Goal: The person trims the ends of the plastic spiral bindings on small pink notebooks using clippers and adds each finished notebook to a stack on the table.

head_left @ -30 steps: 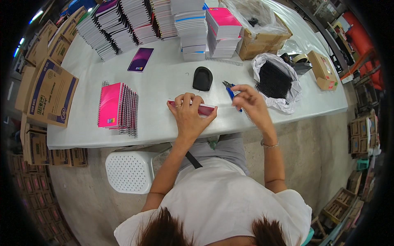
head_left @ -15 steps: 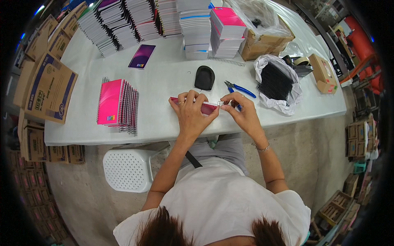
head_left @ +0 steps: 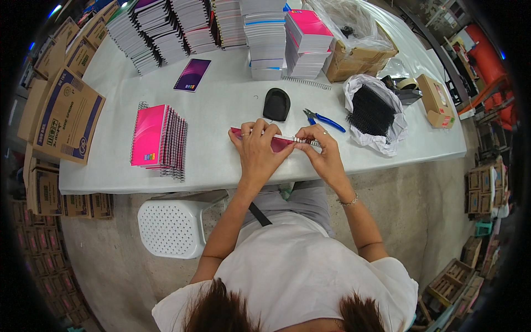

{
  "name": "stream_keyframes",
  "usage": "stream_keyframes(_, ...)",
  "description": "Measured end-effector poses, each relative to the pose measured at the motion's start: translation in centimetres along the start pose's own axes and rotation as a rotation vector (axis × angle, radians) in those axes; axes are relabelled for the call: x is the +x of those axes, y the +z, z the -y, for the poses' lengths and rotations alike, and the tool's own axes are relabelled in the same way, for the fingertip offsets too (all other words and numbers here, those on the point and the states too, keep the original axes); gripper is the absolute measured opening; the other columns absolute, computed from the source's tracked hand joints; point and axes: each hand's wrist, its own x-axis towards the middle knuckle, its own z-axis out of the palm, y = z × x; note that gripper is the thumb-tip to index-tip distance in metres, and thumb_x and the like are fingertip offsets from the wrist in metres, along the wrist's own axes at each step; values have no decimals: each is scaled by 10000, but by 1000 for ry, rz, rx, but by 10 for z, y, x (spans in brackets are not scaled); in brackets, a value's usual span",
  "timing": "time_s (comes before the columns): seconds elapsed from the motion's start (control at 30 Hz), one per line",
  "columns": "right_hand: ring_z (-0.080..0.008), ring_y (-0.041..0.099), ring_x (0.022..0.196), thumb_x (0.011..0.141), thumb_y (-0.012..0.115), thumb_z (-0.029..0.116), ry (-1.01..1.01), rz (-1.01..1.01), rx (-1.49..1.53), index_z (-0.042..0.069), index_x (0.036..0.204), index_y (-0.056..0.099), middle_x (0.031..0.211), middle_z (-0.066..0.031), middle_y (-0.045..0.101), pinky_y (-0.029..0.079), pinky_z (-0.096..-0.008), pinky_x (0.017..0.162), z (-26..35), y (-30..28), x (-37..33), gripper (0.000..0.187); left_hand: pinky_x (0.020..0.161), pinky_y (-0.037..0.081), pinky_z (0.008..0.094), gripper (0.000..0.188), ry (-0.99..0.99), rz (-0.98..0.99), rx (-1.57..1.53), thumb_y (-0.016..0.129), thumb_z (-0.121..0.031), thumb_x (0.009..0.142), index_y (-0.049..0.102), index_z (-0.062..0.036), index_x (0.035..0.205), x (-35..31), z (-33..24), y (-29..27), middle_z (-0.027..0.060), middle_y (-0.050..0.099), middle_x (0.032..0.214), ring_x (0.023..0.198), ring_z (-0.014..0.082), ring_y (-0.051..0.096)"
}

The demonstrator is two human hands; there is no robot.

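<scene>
A pink-covered notebook (head_left: 281,145) stands on its edge near the front of the table, gripped across its middle by my left hand (head_left: 256,145). At the notebook's right end, my right hand (head_left: 319,148) pinches a metal spiral coil (head_left: 311,141) between thumb and fingers. The coil runs partly along the notebook's upper edge; its exact fit in the holes is hidden by my fingers. Just beyond my hands lie a black oval tray (head_left: 276,105) and blue-handled cutting pliers (head_left: 325,120).
A stack of spiral-bound pink notebooks (head_left: 149,135) sits to the left, with a purple notebook (head_left: 192,75) behind it. Tall paper stacks (head_left: 264,47) line the back. On the right are a white bag of black coils (head_left: 373,113), a tape dispenser (head_left: 408,88) and cartons (head_left: 434,99).
My right hand has shifted slightly left and drawn in toward the notebook, and more of the coil now shows past its fingers. My left hand keeps its hold.
</scene>
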Motion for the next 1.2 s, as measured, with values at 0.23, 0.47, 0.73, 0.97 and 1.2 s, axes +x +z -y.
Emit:
stream_keyframes(0.23,-194,604,909,944,675,47,-11,-5,-9,-20,1107,634,982,-90,631,481,-312,873,-6,4,-3,181,1063,227,710,475,-13,10,5,836,-559,709,685,-165,929,-1,0,0,-11,557,1062,1140,265,485)
stream_keyframes(0.47,-248,585,920,950,645,38,-153,26,-275,-6,1069,637,987,-117,627,457,-343,822,7,-2,3,127,1053,252,679,456,-36,-1,29,832,-522,720,673,-153,935,0,-3,0,-14,562,1035,1124,271,486)
stream_keyframes(0.73,-279,568,928,954,645,149,-118,-6,-405,60,1099,631,961,-96,583,376,-388,866,15,8,2,171,1043,238,691,387,-27,77,43,776,-418,809,650,-154,1063,-3,-3,-8,7,533,1100,1148,270,466)
stream_keyframes(0.97,-281,553,959,939,659,146,-220,14,-580,87,1087,634,971,-75,568,357,-421,919,12,10,6,162,1014,272,720,290,-24,148,37,673,-345,935,630,-122,1116,-4,-6,-19,29,532,1119,1152,287,466)
stream_keyframes(1.2,-274,557,973,909,661,65,-272,-28,-582,82,1062,639,983,-63,589,350,-425,939,8,14,11,156,1026,262,709,250,-56,128,-11,588,-329,1001,622,-114,1124,-4,-7,-19,45,551,1109,1160,297,466)
